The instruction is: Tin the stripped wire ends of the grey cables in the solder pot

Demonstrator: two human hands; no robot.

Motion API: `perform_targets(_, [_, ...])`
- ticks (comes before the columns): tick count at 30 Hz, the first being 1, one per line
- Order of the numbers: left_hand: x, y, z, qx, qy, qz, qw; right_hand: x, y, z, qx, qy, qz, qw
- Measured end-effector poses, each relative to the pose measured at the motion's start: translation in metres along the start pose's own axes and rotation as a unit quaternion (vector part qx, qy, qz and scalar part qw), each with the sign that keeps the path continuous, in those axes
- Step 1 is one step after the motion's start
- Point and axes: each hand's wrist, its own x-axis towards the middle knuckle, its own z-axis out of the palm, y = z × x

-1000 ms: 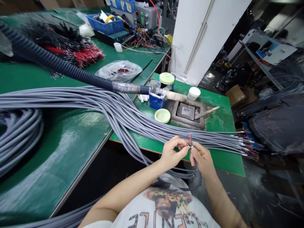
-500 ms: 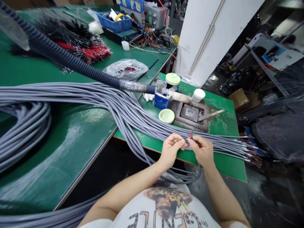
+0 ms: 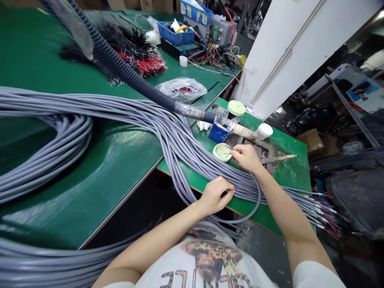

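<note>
green desk (image 3: pixel 120 160); right hand (image 3: pixel 247 156) pinching grey cable (image 3: pixel 259 196)
likely springy; grip behind fragile wires (image 3: pixel 228 145); left hand (image 3: pixel 216 194) narrow, seemingly empty

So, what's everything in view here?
held cable: one, grey, in right hand
wire ends: several, mixed colours, at dish rim
laid cables: many, grey, left to right
cable coil: one, grey, left
dish: one, pale green, centre
lid: one, pale green, beyond dish
tub: one, white, right of lid
hose: one, dark, top left
box: one, blue, at hose end
knife-like tool: one, brownish, right of right hand
bag: one, clear, behind hose
wire pile: one, black and red, back left
bins: two, blue, back
pillar: one, white, back right
tables: two, green, beneath
far right: too dim to list
shirt: one, white, bottom
left hand: one, bare, over laid cables
right hand: one, bare, by dish
</note>
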Motion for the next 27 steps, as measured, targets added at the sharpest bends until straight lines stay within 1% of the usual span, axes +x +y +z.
perform_targets(3, [0.0,-0.003,0.0,0.01,-0.004,0.021,1.0,0.016,0.001,0.009,-0.071,-0.022,-0.001,0.997])
perform_targets(6, [-0.001,-0.004,-0.001,0.015,-0.005,0.035,0.999,0.025,0.003,0.015,-0.129,-0.035,0.003,0.991])
perform_targets(12, [-0.001,-0.007,0.0,0.015,-0.011,0.038,0.999,0.031,0.005,0.025,-0.157,-0.04,0.011,0.987])
perform_targets(15, [-0.001,-0.006,-0.001,0.014,-0.011,0.039,0.999,0.029,0.003,0.019,-0.16,-0.038,0.009,0.986])
perform_targets(17, [0.0,-0.005,-0.002,0.019,-0.014,0.032,0.999,0.024,0.006,0.007,-0.151,-0.023,0.003,0.988])
perform_targets(19, [0.001,-0.003,-0.003,0.028,-0.021,0.016,0.999,0.015,0.017,-0.01,-0.129,0.009,0.002,0.992])
perform_targets(20, [0.002,-0.002,-0.003,0.032,-0.025,0.007,0.999,0.009,0.027,-0.018,-0.115,0.03,0.01,0.993])
perform_targets(23, [0.004,0.001,-0.005,0.035,-0.039,-0.015,0.999,-0.008,0.066,-0.037,-0.09,0.094,0.078,0.988])
perform_targets(25, [0.005,0.002,-0.006,0.033,-0.043,-0.017,0.998,-0.016,0.093,-0.042,-0.093,0.115,0.123,0.981])
perform_targets(27, [0.006,0.002,-0.006,0.032,-0.044,-0.017,0.998,-0.021,0.114,-0.041,-0.099,0.121,0.149,0.976])
